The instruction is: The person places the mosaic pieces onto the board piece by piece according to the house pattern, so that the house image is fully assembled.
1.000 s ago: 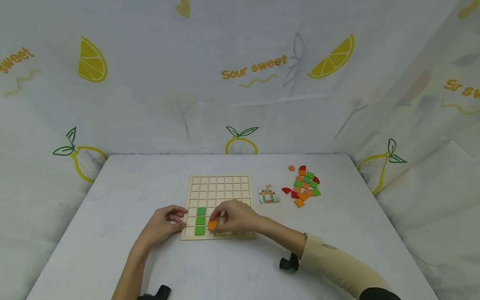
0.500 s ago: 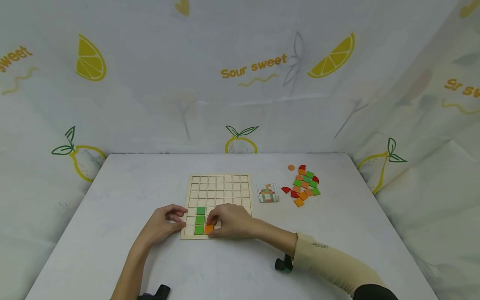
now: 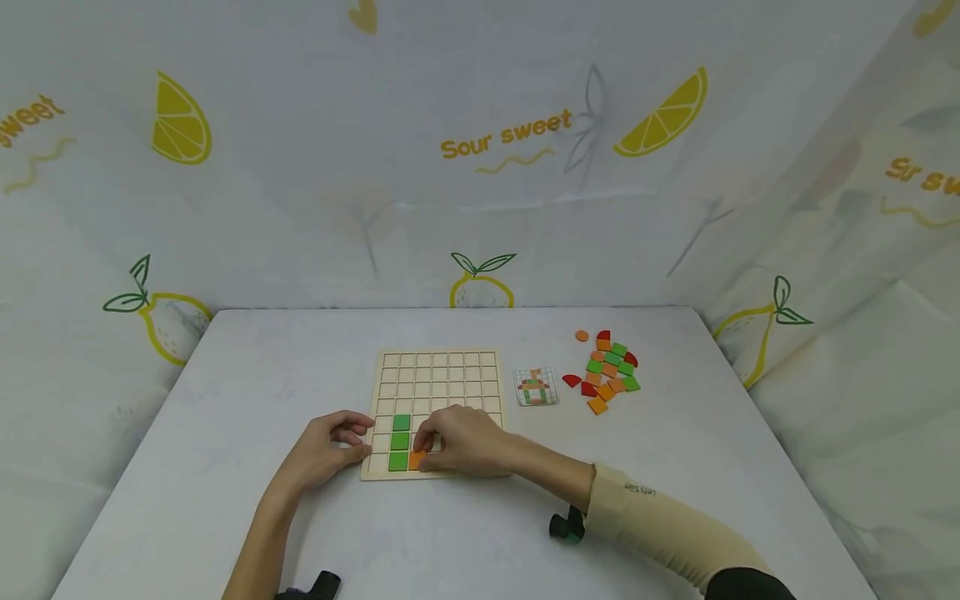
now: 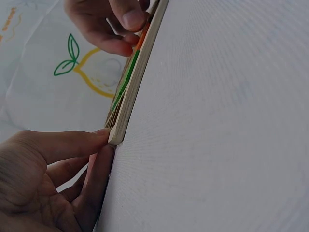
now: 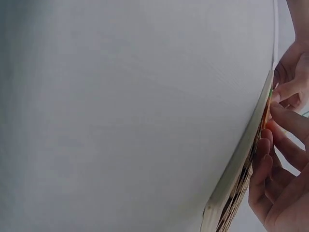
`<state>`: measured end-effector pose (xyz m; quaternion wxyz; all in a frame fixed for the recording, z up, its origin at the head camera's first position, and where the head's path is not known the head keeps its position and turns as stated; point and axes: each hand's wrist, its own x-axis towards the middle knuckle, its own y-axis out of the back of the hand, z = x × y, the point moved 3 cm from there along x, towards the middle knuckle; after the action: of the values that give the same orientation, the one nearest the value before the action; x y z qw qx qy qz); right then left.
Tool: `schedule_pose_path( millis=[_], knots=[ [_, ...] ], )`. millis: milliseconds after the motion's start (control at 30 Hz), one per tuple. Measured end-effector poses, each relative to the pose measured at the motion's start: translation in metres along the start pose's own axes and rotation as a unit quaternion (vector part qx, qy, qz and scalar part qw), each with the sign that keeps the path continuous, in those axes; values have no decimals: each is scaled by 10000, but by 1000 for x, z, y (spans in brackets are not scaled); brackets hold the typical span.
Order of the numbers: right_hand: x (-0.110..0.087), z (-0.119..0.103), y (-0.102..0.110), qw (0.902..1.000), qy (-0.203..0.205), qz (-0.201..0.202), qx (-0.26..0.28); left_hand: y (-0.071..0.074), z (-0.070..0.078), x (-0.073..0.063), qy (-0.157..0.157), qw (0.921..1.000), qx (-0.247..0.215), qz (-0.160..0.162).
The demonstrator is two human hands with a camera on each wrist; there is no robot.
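From here I watch the right hand pinch the orange square tile in the nearest row of the wooden grid board. The left hand, loosely bent, touches its left edge. Farther lies a picture card.

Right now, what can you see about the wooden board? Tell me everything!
The board is pale and looks like wood, with thin lines marking rows of squares and a plain rim. It lies flat on the white table. Three green tiles sit in a column near its left side, and an orange tile is beside the lowest one. The left hand touches its left edge. The right hand, pinching the orange tile, hides some squares.
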<state>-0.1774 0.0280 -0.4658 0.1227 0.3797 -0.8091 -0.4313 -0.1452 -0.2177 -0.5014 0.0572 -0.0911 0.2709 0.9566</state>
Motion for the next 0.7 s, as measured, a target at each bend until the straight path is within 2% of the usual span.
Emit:
schedule_pose_path(
  millis=[300, 500, 700],
  knots=[
    [1, 13, 22, 9995, -54, 138, 271, 0, -1, 0, -68, 10000, 17, -8],
    [-8, 37, 48, 9971, -169, 454, 580, 0, -1, 1, -95, 10000, 27, -8],
    [-23, 66, 83, 9919, -488, 948, 697, 0, -1, 2, -112, 9999, 73, 30]
  ],
)
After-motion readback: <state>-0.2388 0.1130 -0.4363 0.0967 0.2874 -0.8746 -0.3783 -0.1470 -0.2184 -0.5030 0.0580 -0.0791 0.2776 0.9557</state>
